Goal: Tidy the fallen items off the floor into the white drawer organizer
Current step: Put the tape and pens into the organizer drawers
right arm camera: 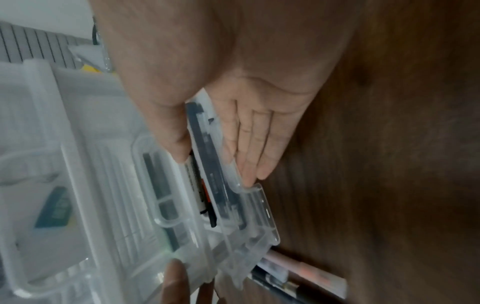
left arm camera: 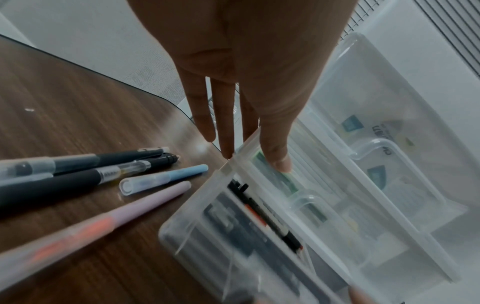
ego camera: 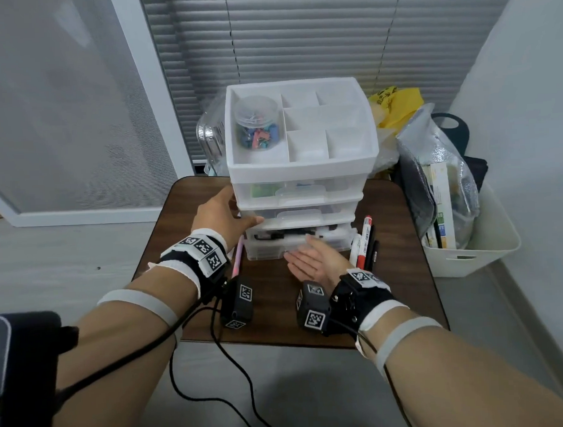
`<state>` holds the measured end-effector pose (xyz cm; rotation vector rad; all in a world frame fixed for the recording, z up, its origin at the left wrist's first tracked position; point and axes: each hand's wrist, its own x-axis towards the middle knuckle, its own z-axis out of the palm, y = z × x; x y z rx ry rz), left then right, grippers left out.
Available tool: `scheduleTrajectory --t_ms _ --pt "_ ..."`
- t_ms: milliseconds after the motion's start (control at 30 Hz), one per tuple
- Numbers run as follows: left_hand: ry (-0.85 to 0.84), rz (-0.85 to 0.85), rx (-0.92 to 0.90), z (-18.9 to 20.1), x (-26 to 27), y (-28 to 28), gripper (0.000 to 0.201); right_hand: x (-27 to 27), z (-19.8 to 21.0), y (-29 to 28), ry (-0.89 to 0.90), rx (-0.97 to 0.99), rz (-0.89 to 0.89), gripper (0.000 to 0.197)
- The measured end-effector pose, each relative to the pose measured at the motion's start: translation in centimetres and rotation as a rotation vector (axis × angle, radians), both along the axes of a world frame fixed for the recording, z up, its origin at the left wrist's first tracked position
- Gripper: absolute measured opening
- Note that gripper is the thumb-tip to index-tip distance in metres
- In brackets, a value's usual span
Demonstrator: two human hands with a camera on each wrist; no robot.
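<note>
left hand fingers straight, on organizer | right hand flat on bottom drawer | 3 drawers

Grey slatted window blinds hang at the far wall; a frosted white-framed glass partition stands left, over pale grey flooring

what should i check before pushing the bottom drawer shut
1. Left hand braces the organizer at its side: ok.
2. Right hand flat on the bottom drawer front, fingers straight: ok.
3. Nothing sticking up over the drawer's rim: cannot tell, blurred.
4. Pens all stowed: not ok, the pink pen and black pens lie on the table left of the organizer, markers to its right.
5. Upper drawers closed: ok.
</note>
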<state>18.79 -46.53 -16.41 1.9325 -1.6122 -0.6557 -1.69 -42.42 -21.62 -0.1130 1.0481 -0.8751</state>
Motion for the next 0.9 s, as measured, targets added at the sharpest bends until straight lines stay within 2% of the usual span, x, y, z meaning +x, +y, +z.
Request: scheduleTrajectory --t_ms 200,267,333,367,433,500,533,567,600,633,700,733,767,900 --pt "0.038 -0.007 0.018 0.0 0.0 0.1 0.062 -1.7 0.0 3.6 -0.001 -0.003 0.054 0.045" --pt "0.061 -0.037 0.042 -0.3 0.1 0.5 0.060 -2.6 0.8 4.3 0.048 -0.002 0.150 0.044" --pt "0.059 -0.048 0.095 -1.2 0.8 1.1 0.059 -3.9 1.9 4.8 0.227 -0.026 0.348 0.032" --pt "0.031 -0.032 0.129 -1.7 1.4 1.4 0.061 -4.8 2.3 4.6 0.378 -0.038 0.424 0.024" --pt "-0.118 0.022 0.260 -2.8 2.7 2.0 0.066 -7.2 2.6 3.8 0.778 -0.075 0.377 0.016" --pt "-0.293 0.072 0.446 -3.6 3.6 2.8 0.080 -9.7 2.5 2.5 1.213 -0.125 0.160 0.023" --pt "-0.348 0.099 0.513 -3.8 3.8 3.2 0.089 -10.6 2.5 1.8 1.372 -0.149 0.119 0.026" --pt "-0.396 0.118 0.544 -3.9 3.8 3.6 0.096 -11.1 2.1 1.0 1.468 -0.177 0.152 0.026" --pt "-0.438 0.123 0.546 -4.0 3.6 3.7 0.102 -11.2 2.0 0.4 1.500 -0.169 0.232 0.026" --pt "-0.476 0.123 0.541 -4.0 3.3 3.8 0.106 -11.3 1.3 -0.4 1.520 -0.139 0.332 0.036" --pt "-0.508 0.119 0.539 -4.2 2.8 3.4 0.109 -11.0 -0.2 -1.9 1.584 -0.057 0.524 0.085" --pt "-0.510 0.120 0.541 -4.4 2.5 3.1 0.108 -10.7 -0.4 -2.3 1.615 -0.034 0.584 0.100" --pt "-0.511 0.117 0.539 -4.6 2.3 2.9 0.106 -10.5 -0.7 -2.8 1.637 -0.021 0.621 0.104" --pt "-0.401 0.147 0.463 -5.3 1.4 2.3 0.086 -10.4 -0.6 -3.9 1.732 -0.049 0.660 0.096"
